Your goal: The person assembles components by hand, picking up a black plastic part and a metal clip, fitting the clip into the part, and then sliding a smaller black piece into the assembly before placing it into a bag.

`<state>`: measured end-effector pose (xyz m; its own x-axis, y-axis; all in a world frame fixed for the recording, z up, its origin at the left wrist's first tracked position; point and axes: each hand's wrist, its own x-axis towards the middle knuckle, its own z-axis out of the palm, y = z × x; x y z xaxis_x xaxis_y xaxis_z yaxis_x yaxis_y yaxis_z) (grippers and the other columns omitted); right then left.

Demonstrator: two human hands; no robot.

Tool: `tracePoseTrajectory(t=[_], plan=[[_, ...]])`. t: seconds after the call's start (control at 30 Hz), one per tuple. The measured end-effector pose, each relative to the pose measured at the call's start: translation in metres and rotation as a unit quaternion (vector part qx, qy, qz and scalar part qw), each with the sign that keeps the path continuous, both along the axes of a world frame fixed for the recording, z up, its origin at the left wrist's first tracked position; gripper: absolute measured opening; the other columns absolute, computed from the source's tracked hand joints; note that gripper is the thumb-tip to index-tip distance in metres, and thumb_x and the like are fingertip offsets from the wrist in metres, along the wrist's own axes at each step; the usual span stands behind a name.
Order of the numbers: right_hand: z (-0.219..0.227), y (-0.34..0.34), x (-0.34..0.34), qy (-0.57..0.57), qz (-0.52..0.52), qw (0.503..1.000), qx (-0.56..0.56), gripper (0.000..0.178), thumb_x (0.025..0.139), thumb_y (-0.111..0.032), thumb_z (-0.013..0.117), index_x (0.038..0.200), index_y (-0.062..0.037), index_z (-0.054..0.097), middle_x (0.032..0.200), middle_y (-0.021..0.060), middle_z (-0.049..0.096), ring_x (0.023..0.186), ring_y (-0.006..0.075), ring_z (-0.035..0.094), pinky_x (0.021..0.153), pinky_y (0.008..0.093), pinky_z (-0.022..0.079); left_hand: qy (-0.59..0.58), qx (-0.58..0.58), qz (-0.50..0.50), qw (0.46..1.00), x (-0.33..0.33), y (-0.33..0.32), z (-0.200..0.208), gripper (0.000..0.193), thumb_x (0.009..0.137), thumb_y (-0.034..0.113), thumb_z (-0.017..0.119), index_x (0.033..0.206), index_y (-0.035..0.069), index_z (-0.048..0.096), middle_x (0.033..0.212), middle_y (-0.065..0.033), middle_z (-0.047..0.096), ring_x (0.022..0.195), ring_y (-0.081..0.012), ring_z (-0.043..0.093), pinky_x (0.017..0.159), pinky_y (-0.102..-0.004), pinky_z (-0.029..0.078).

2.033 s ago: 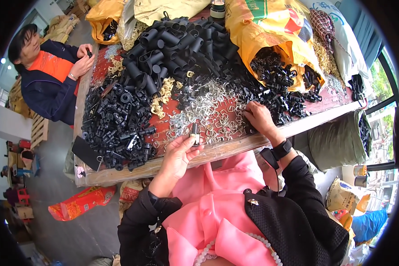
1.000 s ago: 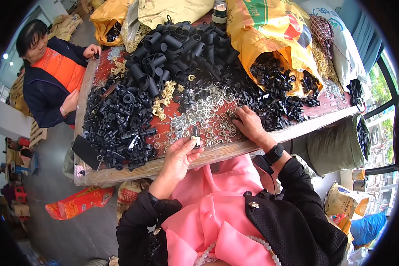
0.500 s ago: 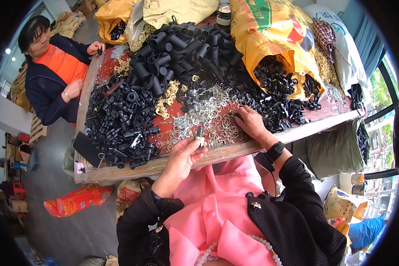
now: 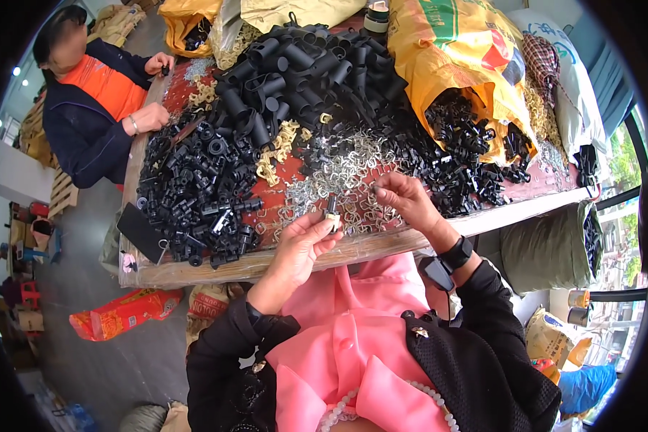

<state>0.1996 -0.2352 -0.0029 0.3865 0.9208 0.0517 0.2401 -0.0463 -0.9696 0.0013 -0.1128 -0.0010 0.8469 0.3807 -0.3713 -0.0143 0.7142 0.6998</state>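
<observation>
Though beyond hands [image 4: 304, 245], green print [image 4: 438, 21] on sack [image 4: 421, 70].

Left grip [image 4: 302, 246] holds a small black-and-cream part [image 4: 333, 214]; right grip [image 4: 412, 204] pinches a dark piece [image 4: 376, 189] near silvery hooks [image 4: 351, 164].

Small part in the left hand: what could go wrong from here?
Slip: the small part pinched in the left hand could drop.
Mix-up: silver hooks lie beside black pieces; the right hand might pick wrongly.
Spill: black fittings lie near the table edge; a nudge could push some off.
</observation>
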Motion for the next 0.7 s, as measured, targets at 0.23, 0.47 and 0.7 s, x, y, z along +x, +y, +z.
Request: tracePoseTrajectory(t=[0.23, 0.47, 0.7], plan=[[0.026, -0.003, -0.032, 0.208, 0.050, 0.977, 0.003, 0.014, 0.083, -0.015, 0.054, 0.089, -0.0030, 0.054, 0.073, -0.0020, 0.053, 0.068, 0.0034, 0.048, 0.062, 0.0194, 0.040, -0.018, 0.002, 0.005, 1.000, -0.002, -0.009, 0.012, 0.023, 0.078, 0.010, 0.059, 0.099, 0.001, 0.055, 0.089, -0.0073, 0.060, 0.075, -0.0135, 0.060, 0.064, -0.0191, 0.048], [0.034, -0.004, -0.053, 0.146, 0.141, 0.977, 0.067, 0.018, 0.080, -0.009, 0.057, 0.096, -0.0030, 0.050, 0.074, -0.0024, 0.052, 0.070, 0.0036, 0.047, 0.063, 0.0184, 0.040, -0.044, -0.007, -0.021, 0.999, -0.007, -0.016, 0.017, 0.023, 0.078, 0.009, 0.058, 0.100, 0.001, 0.054, 0.089, -0.0064, 0.060, 0.076, -0.0142, 0.060, 0.065, -0.0202, 0.048], [0.044, -0.006, -0.064, 0.005, 0.061, 0.995, 0.079, 0.024, 0.077, -0.008, 0.060, 0.097, -0.0019, 0.049, 0.074, 0.0020, 0.054, 0.070, 0.0072, 0.051, 0.062, 0.0215, 0.042, -0.043, 0.005, -0.016, 0.999, -0.010, -0.019, 0.025, 0.023, 0.078, 0.008, 0.058, 0.100, 0.001, 0.054, 0.090, -0.0062, 0.060, 0.077, -0.0152, 0.060, 0.066, -0.0217, 0.048]])
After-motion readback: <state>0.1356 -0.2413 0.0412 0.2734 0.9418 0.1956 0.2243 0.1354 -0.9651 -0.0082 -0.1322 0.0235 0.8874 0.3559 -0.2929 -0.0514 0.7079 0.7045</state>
